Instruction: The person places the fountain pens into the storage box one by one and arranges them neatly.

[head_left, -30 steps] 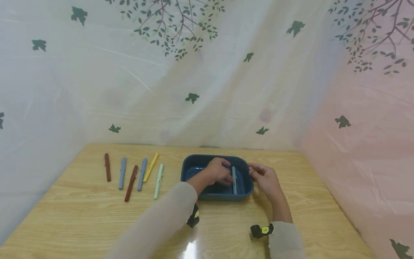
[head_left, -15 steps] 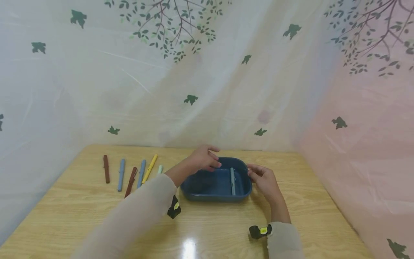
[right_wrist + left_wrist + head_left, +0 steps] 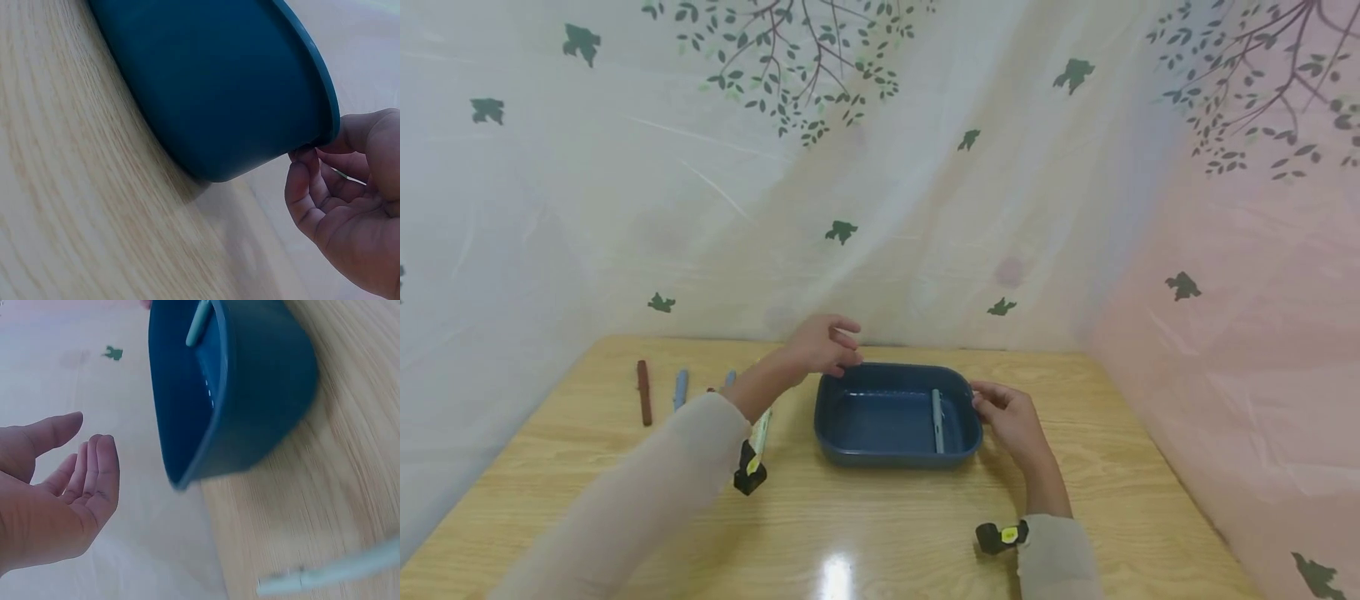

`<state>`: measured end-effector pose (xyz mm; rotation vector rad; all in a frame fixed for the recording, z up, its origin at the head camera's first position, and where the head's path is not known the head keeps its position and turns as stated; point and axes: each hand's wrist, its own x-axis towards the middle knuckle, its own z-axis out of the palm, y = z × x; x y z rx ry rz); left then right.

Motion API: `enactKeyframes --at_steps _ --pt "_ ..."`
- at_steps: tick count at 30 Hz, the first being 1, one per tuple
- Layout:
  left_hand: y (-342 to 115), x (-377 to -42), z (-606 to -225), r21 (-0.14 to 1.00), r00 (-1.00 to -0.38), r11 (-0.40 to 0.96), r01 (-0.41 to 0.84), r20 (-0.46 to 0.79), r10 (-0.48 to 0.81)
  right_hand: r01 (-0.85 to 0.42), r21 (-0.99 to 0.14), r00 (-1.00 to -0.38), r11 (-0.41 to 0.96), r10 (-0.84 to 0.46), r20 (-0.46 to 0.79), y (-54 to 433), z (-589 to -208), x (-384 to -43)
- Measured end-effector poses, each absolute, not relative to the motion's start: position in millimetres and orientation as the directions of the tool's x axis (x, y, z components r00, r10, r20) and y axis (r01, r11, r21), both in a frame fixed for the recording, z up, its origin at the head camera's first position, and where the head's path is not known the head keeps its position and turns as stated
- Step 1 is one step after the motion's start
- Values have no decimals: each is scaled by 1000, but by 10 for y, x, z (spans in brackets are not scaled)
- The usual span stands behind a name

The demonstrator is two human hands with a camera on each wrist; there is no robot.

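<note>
My left hand (image 3: pixel 825 343) hovers by the far left corner of a dark blue rectangular box (image 3: pixel 880 458). Its fingers are loosely bent with nothing between them, and the left wrist view shows the palm (image 3: pixel 56 519) apart from the box. At the box's right end, my right hand (image 3: pixel 1015 421) pinches the rim between thumb and fingers, seen closer in the right wrist view. One light blue pen (image 3: pixel 937 421) lies inside the box toward the right. To the left, a mint green pen (image 3: pixel 762 432) is partly hidden by my left wrist.
Further left on the wooden table (image 3: pixel 910 533) lie a dark red pen (image 3: pixel 643 392) and a blue pen (image 3: pixel 681 388); my left arm covers most of the other pens. A patterned sheet (image 3: pixel 737 250) hangs behind the table.
My left hand has come up out of the box and moved left past its far left corner, its arm now covering several pens. The right hand has stayed at the rim.
</note>
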<state>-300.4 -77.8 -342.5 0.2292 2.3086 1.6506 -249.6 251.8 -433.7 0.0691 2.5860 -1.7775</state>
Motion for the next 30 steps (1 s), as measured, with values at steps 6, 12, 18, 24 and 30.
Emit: enactKeyframes --at_steps 6,12,18,24,30 --pt "-1161 -2969 -3444 924 -954 381 -22 -133 268 4 -928 -999 373 40 12 2502 -4356 -2508" --pt "-1535 -2891 -3525 910 -959 413 -36 -147 241 2 -928 -999 373 46 16 2509 -4364 -2527" --pt "-1827 -2839 -3668 901 -963 430 -62 -167 211 18 -928 -999 372 52 2 2535 -4350 -2496" --pt "-2078 -2733 -3765 884 -967 464 -61 -167 191 24 -931 -999 365 48 -6 2531 -4349 -2493" --pt "-2333 -2655 -3834 867 -977 496 -50 -145 155 25 -930 -999 368 51 -7 2526 -4347 -2490"
